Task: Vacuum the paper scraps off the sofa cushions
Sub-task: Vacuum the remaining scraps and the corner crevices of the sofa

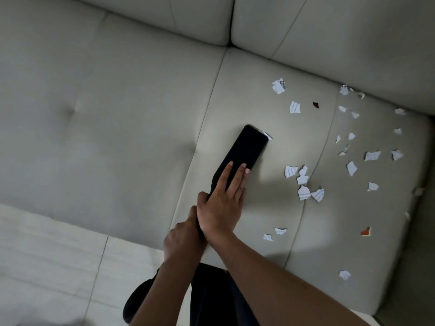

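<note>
White paper scraps [294, 107]: about two dozen on the sofa seat. Exact tally is unsure, as several overlap near the right seam and a few at the far edge are too small to split.

Coloured scraps: two, one dark red scrap [316, 104] and one orange scrap [365, 231].

Vacuum [247, 147]: one, black.

Grips: two, left grip [182, 236] and right grip [221, 203].

Back cushions [117, 17]: two.

Seat [117, 137]: three panels, marked off by two seams. Cannot tell whether these are separate cushions.

Tuft dimples in the left panel: two.
</note>
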